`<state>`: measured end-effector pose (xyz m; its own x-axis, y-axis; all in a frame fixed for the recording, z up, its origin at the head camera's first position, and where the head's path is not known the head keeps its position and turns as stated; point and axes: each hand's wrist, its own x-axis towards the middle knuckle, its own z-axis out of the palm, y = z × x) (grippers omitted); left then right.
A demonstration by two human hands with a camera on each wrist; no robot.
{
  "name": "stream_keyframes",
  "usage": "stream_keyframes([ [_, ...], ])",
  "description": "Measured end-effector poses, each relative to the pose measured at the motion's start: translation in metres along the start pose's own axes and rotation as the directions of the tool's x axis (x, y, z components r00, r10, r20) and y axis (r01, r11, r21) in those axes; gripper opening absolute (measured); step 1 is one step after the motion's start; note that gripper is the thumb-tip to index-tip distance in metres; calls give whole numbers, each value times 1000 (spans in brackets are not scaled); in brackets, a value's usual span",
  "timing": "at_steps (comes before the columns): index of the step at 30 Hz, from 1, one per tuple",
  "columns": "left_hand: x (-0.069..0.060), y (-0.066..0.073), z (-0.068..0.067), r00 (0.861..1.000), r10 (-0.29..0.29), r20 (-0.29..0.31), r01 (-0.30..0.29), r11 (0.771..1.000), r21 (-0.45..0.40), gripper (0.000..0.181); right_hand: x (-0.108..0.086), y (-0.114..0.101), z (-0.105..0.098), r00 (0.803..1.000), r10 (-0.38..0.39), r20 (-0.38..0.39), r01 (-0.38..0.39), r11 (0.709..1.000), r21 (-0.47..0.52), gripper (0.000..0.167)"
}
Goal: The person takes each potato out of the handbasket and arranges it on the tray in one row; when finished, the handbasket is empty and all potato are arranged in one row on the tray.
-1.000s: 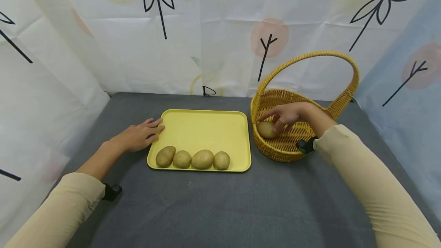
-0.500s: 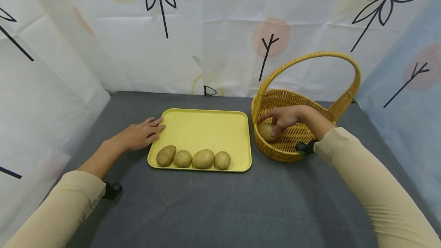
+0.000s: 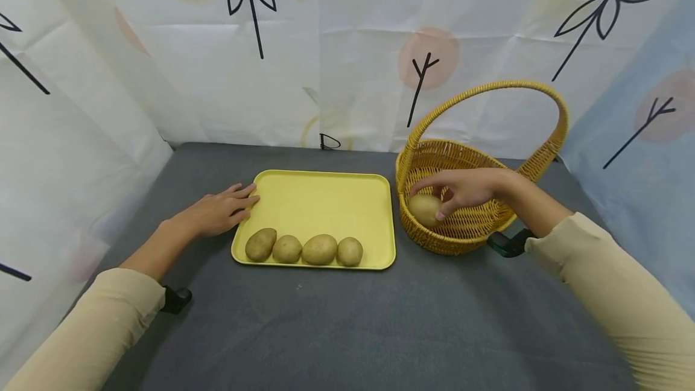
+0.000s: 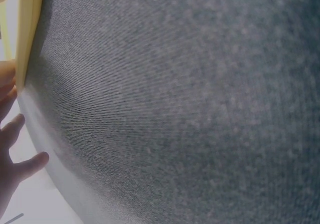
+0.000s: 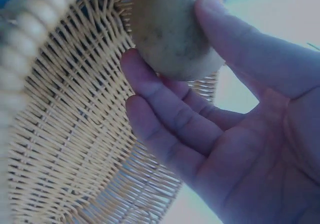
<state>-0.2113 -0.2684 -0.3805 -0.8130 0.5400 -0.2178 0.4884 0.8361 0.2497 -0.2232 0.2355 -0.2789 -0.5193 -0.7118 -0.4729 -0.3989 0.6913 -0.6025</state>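
Observation:
My right hand (image 3: pixel 468 188) reaches into the yellow wicker basket (image 3: pixel 450 247) and holds a potato (image 3: pixel 425 210) between thumb and fingers, near the basket's left side. In the right wrist view the thumb lies on one side of that potato (image 5: pixel 172 33), with fingertips against the other side. At the left, my left hand (image 3: pixel 219 211) rests with spread fingers on the left rim of the yellow tray (image 3: pixel 320 198). Several potatoes stand in a row along the tray's front edge, among them an oval potato (image 3: pixel 319 250) and a rounder potato (image 3: pixel 350 252).
A tall arched handle (image 3: pixel 505 84) rises over the basket. Grey cloth (image 3: pixel 326 324) covers the table. Behind and on both sides hang white curtains (image 3: pixel 358 47) with printed leaves and trees. The basket stands just right of the tray.
The right hand has taken hold of the potato in the basket and lifted it slightly. Its forearm has swung to the right. My left hand and the tray stay in place.

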Motion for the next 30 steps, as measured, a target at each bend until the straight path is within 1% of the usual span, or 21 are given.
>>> stream_keyframes([
  [6,-1,0,-1,1000,13,-11,-13,1000,9,50,-20,-8,6,998,-17,-59,19,999,32,66],
  [8,-1,1,-1,1000,15,-14,-15,1000,10,50,-25,-10,9,997,-32,-75,37,997,65,66],
  [11,-1,2,-1,1000,12,-12,-11,1000,11,49,-27,-10,15,992,-74,-106,89,987,136,66],
  [13,-1,3,-1,1000,10,-11,-10,1000,11,49,-26,-10,21,985,-101,-140,125,976,176,66],
  [18,-1,4,-1,1000,13,-6,-13,1000,8,49,-19,-17,39,968,-162,-194,213,934,286,64],
  [19,-1,3,-1,1000,13,-4,-13,1000,8,50,-17,-19,43,965,-175,-194,231,921,315,63],
  [21,-1,3,-1,1000,11,0,-11,1000,6,50,-13,-26,51,960,-193,-202,255,902,348,60],
  [24,-1,3,-2,1000,7,4,-7,1000,5,50,-6,-39,66,955,-198,-222,271,885,379,58],
  [26,-1,4,-2,1000,3,3,-3,1000,1,50,-2,-48,77,955,-170,-242,255,888,383,57],
  [30,-1,4,-2,1000,0,3,0,1000,-3,50,8,-59,98,950,-116,-290,226,895,384,53],
])
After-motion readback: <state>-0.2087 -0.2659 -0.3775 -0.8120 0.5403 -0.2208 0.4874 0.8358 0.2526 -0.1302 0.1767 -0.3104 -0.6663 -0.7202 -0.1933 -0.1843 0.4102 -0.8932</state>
